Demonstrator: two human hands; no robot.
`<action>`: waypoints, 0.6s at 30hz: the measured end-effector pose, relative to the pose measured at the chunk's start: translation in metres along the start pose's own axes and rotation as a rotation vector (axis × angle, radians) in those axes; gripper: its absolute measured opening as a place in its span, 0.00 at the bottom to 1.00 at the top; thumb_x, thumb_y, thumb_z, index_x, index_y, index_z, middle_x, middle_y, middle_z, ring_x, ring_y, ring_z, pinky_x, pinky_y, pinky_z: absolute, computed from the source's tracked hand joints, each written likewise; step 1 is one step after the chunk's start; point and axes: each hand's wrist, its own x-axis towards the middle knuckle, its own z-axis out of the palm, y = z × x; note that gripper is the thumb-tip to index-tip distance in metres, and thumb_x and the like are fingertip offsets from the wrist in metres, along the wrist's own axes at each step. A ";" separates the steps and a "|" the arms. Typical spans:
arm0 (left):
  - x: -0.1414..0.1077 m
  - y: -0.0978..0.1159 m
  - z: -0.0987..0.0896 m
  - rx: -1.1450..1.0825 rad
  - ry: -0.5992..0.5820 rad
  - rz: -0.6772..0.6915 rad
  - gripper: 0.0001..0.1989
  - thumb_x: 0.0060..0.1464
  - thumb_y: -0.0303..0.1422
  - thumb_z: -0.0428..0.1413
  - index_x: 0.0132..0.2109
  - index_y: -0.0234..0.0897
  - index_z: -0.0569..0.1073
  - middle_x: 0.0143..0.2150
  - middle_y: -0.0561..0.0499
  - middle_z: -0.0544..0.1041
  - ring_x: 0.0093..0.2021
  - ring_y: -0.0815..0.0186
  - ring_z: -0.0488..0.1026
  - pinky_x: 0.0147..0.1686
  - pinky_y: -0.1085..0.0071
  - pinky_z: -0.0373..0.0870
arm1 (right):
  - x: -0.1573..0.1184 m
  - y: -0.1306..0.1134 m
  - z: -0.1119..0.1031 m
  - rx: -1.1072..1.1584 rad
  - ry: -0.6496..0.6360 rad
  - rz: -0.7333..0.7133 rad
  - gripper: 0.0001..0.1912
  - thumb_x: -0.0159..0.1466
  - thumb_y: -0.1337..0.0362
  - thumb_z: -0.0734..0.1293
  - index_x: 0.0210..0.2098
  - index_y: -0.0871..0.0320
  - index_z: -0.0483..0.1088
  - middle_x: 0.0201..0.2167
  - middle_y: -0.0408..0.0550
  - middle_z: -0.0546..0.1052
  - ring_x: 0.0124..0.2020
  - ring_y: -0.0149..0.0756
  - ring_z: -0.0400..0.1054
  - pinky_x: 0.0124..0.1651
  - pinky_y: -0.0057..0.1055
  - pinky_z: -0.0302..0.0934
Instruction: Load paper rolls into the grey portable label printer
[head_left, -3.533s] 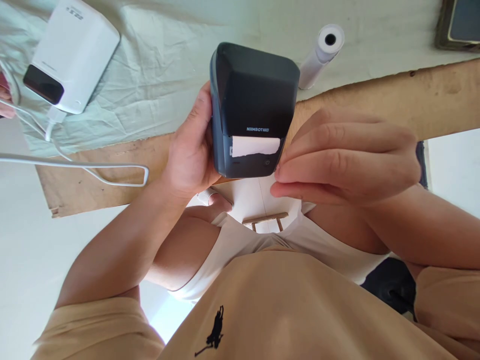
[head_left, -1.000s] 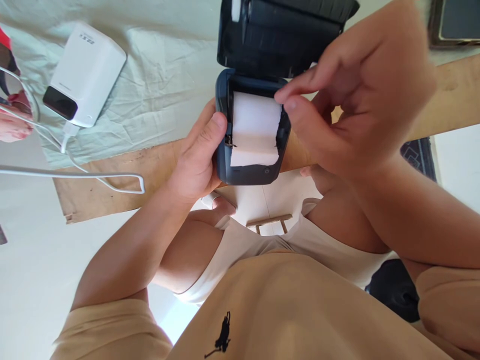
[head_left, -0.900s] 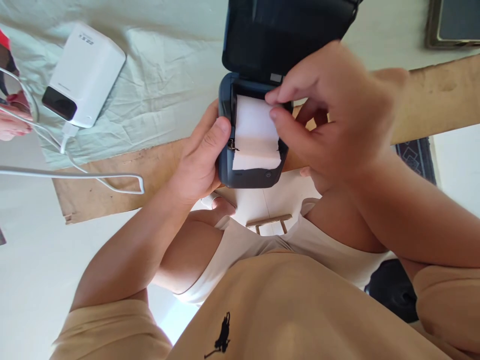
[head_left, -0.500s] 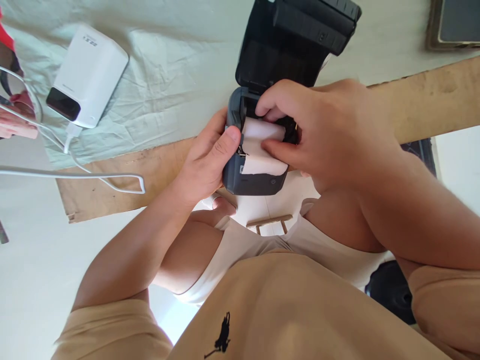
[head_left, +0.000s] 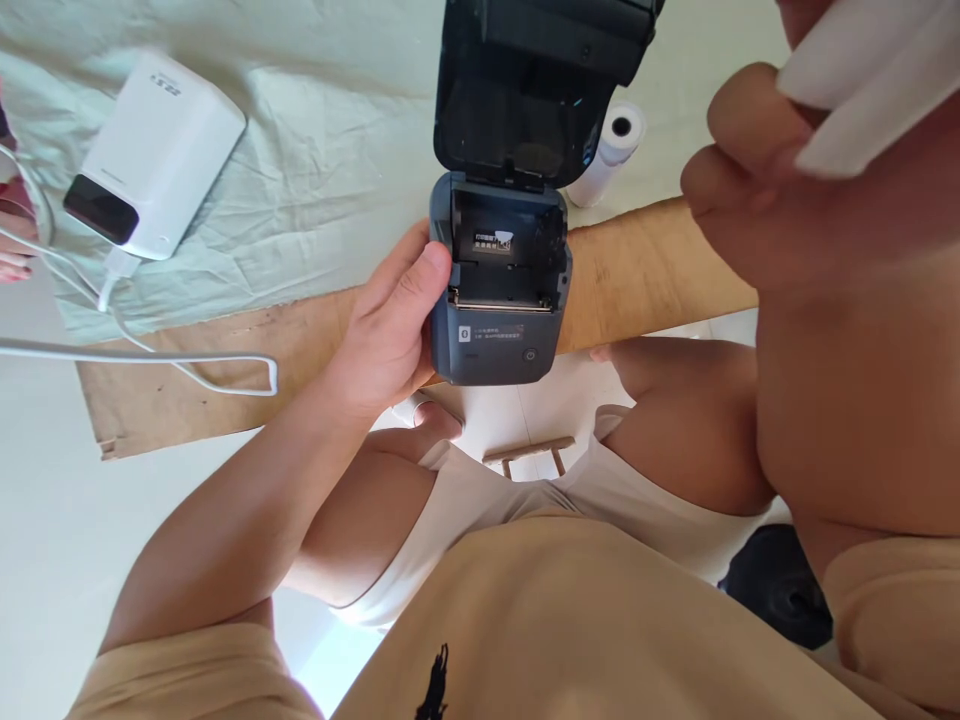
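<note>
My left hand [head_left: 394, 315] is wrapped round the left side of a dark portable label printer [head_left: 495, 350], its thumb on the rim. The printer's black lid [head_left: 517, 110] is swung up and back. Inside the bared paper bay [head_left: 502, 255] a small printed sticker shows, and no roll sits there. Up at the right, close to the camera, my right hand [head_left: 780, 210] is closed on a white paper roll [head_left: 862, 70], blurred and partly out of frame. Behind the printer, another white paper roll [head_left: 600, 165] lies on the cloth.
On the pale green cloth [head_left: 315, 130] at the left rests a white power bank [head_left: 165, 140] with a white cable [head_left: 210, 352] plugged in. A wooden board [head_left: 225, 360] runs along the table's near edge. Part of another person's hand [head_left: 13, 240] shows at the far left.
My right hand has left the printer's bay and swung up to the right, taking the paper roll out with it. The printer, still in my left hand, sits slightly further left in view.
</note>
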 end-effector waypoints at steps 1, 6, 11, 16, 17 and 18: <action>0.000 0.000 0.001 -0.005 0.024 -0.001 0.22 0.64 0.53 0.58 0.51 0.38 0.76 0.39 0.49 0.82 0.30 0.62 0.78 0.26 0.66 0.73 | 0.002 0.003 0.000 0.041 0.035 0.020 0.17 0.67 0.44 0.66 0.48 0.47 0.71 0.34 0.39 0.75 0.42 0.35 0.76 0.30 0.28 0.65; -0.001 0.000 0.006 0.002 0.066 -0.015 0.24 0.63 0.57 0.56 0.49 0.42 0.78 0.39 0.47 0.81 0.42 0.53 0.82 0.34 0.61 0.78 | 0.013 0.012 0.009 0.591 0.421 0.227 0.15 0.65 0.49 0.67 0.47 0.49 0.72 0.39 0.42 0.75 0.39 0.34 0.75 0.26 0.29 0.59; -0.003 0.001 0.007 0.035 0.060 -0.024 0.24 0.65 0.56 0.53 0.50 0.42 0.78 0.41 0.47 0.82 0.34 0.58 0.78 0.24 0.65 0.72 | 0.025 0.034 0.007 0.310 0.412 -0.109 0.22 0.63 0.40 0.72 0.34 0.52 0.68 0.30 0.45 0.70 0.31 0.36 0.69 0.33 0.38 0.61; -0.002 0.000 0.007 0.022 0.055 -0.027 0.23 0.65 0.55 0.54 0.50 0.41 0.78 0.42 0.47 0.82 0.33 0.59 0.78 0.22 0.66 0.70 | 0.030 0.051 -0.001 -0.148 0.378 -0.086 0.20 0.65 0.43 0.68 0.41 0.55 0.70 0.39 0.54 0.75 0.39 0.38 0.67 0.44 0.40 0.61; -0.002 0.000 0.006 0.019 0.048 -0.026 0.23 0.65 0.55 0.54 0.50 0.41 0.78 0.43 0.47 0.82 0.34 0.60 0.78 0.23 0.66 0.72 | 0.030 0.051 -0.001 -0.199 0.355 -0.001 0.19 0.63 0.48 0.70 0.44 0.56 0.71 0.41 0.54 0.75 0.38 0.37 0.65 0.43 0.39 0.61; -0.002 -0.001 0.006 0.015 0.046 -0.020 0.23 0.65 0.55 0.54 0.50 0.41 0.78 0.43 0.47 0.82 0.34 0.59 0.78 0.25 0.66 0.74 | 0.030 0.051 0.000 -0.244 0.328 0.086 0.19 0.61 0.54 0.72 0.47 0.57 0.72 0.42 0.52 0.75 0.38 0.35 0.63 0.43 0.38 0.60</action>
